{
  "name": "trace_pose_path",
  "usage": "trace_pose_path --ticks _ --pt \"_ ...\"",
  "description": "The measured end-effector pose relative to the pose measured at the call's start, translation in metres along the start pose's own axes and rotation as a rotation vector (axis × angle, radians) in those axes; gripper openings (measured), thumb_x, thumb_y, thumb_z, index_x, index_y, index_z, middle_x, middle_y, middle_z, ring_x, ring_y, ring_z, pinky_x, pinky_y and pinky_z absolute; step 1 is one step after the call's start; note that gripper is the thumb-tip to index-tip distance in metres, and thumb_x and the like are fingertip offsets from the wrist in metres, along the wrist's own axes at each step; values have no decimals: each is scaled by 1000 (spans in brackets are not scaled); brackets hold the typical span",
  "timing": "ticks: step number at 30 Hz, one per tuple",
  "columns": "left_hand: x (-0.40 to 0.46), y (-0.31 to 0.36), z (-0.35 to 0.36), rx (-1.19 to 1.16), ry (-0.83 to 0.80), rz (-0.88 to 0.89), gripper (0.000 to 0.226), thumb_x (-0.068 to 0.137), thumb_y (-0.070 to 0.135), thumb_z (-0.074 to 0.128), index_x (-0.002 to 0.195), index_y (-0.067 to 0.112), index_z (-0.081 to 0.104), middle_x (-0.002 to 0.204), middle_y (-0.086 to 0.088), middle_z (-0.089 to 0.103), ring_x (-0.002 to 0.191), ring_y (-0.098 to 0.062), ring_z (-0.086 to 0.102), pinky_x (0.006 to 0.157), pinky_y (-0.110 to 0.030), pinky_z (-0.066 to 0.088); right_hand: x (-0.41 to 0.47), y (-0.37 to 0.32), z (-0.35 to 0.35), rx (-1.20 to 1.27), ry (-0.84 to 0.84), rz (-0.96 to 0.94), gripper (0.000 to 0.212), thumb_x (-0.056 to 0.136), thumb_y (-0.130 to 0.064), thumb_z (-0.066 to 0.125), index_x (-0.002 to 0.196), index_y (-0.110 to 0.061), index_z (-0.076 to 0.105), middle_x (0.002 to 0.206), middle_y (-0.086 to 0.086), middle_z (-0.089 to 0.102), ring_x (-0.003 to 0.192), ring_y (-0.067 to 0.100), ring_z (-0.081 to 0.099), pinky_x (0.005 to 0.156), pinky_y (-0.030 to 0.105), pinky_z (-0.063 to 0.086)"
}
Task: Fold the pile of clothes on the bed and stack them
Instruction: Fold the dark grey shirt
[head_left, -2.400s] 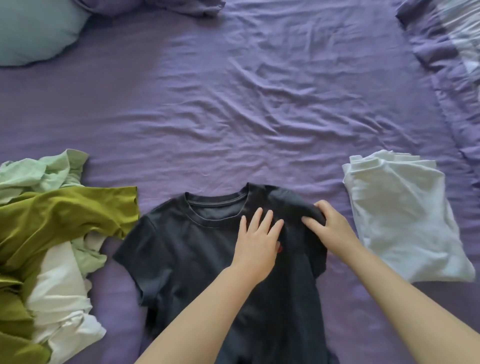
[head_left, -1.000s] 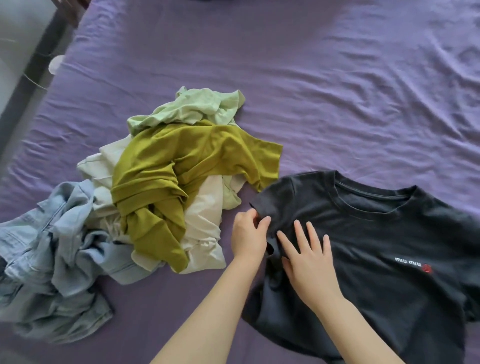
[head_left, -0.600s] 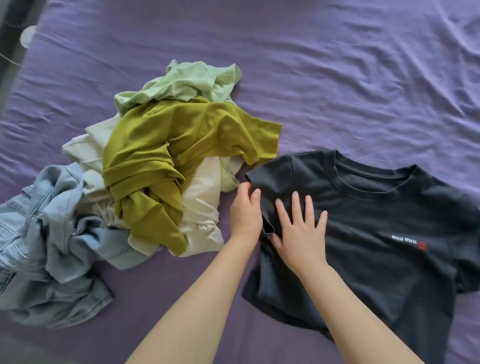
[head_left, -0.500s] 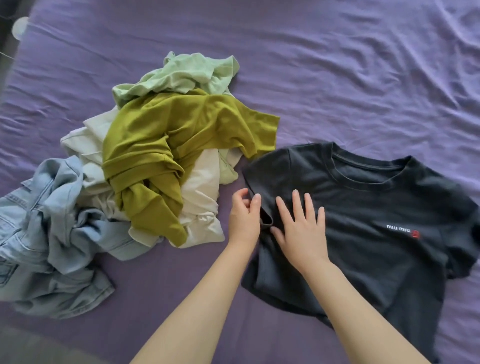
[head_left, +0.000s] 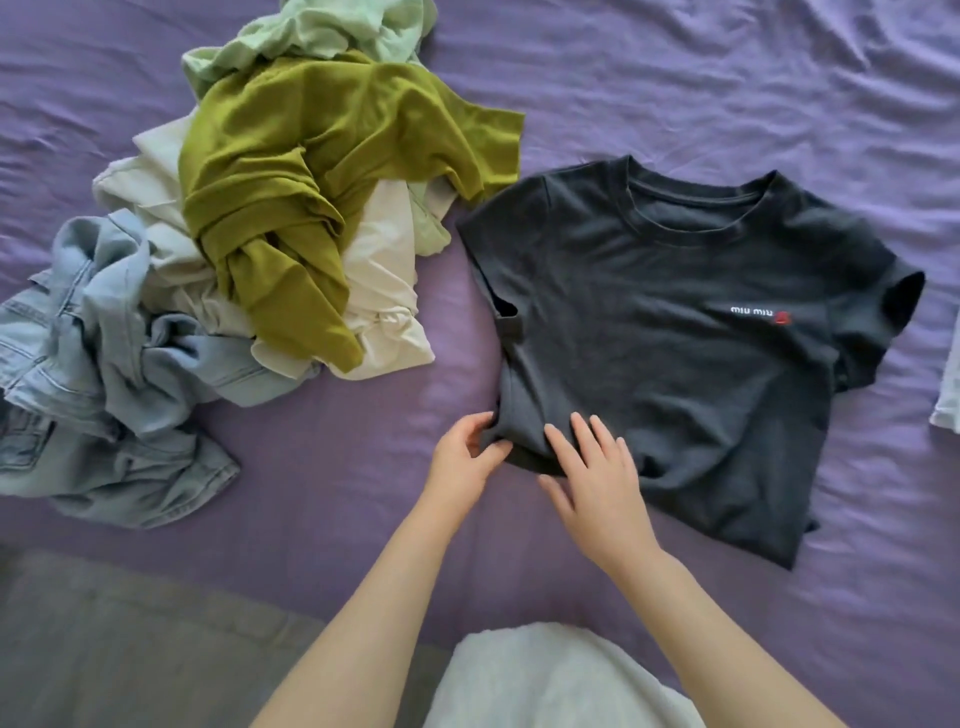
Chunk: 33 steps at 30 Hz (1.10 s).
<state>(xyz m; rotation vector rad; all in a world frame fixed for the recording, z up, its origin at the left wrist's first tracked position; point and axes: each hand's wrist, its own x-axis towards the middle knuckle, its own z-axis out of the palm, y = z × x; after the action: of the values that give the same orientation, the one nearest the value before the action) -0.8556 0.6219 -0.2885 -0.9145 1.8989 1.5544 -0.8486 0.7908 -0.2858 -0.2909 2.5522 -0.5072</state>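
a dark t-shirt (head_left: 675, 338) lies flat, face up, near the bed's (head_left: 727, 78) front edge, right of the unfolded pile (head_left: 291, 208). the left hand (head_left: 462, 457) pinches its lower side hem; the right hand (head_left: 592, 473) rests open-fingered on the cloth. light, limp jersey, likely best taken at hem and shoulder. both hands have slid down from the sleeve within half a second.

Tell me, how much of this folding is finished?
Little shows as done: only a pale cloth's edge at far right. In hand: the dark grey T-shirt lies flat, left hand pinching its hem, right hand pressing it. Left: the olive top, light blue jeans and pale garments.
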Motion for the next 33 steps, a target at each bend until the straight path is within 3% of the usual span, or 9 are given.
trace_pose_path --ticks 6,12,17,20,22,26,28,30,33 --pt "-41 -6 0 -162 22 4 6 85 16 69 89 19 65 87 7 68 80 -5 61 73 -16 49 -12 -2 -10 129 39 -80 57 86 -30 67 138 -17 47 141 15 45 135 35 37 105 47 33" --pt "-67 -20 -1 -530 35 -49 37 80 -7 56 53 18 50 97 -5 68 82 -16 62 68 -23 49 -35 0 -5 68 -14 -192 64 73 -24 77 132 -22 54 139 17 47 132 38 40 104 55 36" --pt "-72 -30 3 -796 55 -247 18 86 -6 54 89 12 51 85 -7 67 67 -16 65 55 -28 54 -43 8 -2 87 153 -270 34 57 -1 82 86 -15 75 104 10 68 102 37 62 78 46 51" --pt "-72 -39 3 -618 -71 -409 21 84 21 69 103 17 62 87 -1 69 68 -10 65 57 -25 52 -49 14 -1 80 54 -322 31 64 -3 78 91 -18 75 88 0 68 79 28 62 63 35 48" --pt "-71 -43 4 -499 -129 -461 22 85 18 69 106 10 66 87 0 73 72 -10 68 58 -24 52 -53 18 0 109 -14 -349 28 71 -2 73 94 -18 74 88 -2 69 76 26 61 62 36 49" --pt "-75 -53 8 -431 87 -383 25 90 6 62 114 12 58 99 -4 70 75 -13 68 56 -23 54 -62 15 2 22 3 -386 17 73 -13 77 88 -21 73 76 -8 67 71 21 61 63 29 43" --pt "-80 -61 9 -324 181 -304 28 90 7 59 117 14 55 107 -5 65 79 -15 64 53 -21 51 -65 13 11 -27 -105 -355 16 91 -23 59 105 -25 67 85 -8 67 81 18 59 71 29 38" --pt "-84 -69 9 -86 259 -248 31 89 9 59 119 16 54 113 -4 62 91 -17 61 64 -26 51 -70 18 21 21 -228 -273 29 98 -24 42 123 -28 56 100 -4 66 94 19 56 78 28 38" --pt "-87 -75 11 421 394 -100 39 87 15 63 124 18 55 119 -1 57 110 -24 50 92 -33 42 -82 35 21 188 -136 -156 32 95 -20 50 125 -23 57 117 -7 64 108 16 56 89 30 45"
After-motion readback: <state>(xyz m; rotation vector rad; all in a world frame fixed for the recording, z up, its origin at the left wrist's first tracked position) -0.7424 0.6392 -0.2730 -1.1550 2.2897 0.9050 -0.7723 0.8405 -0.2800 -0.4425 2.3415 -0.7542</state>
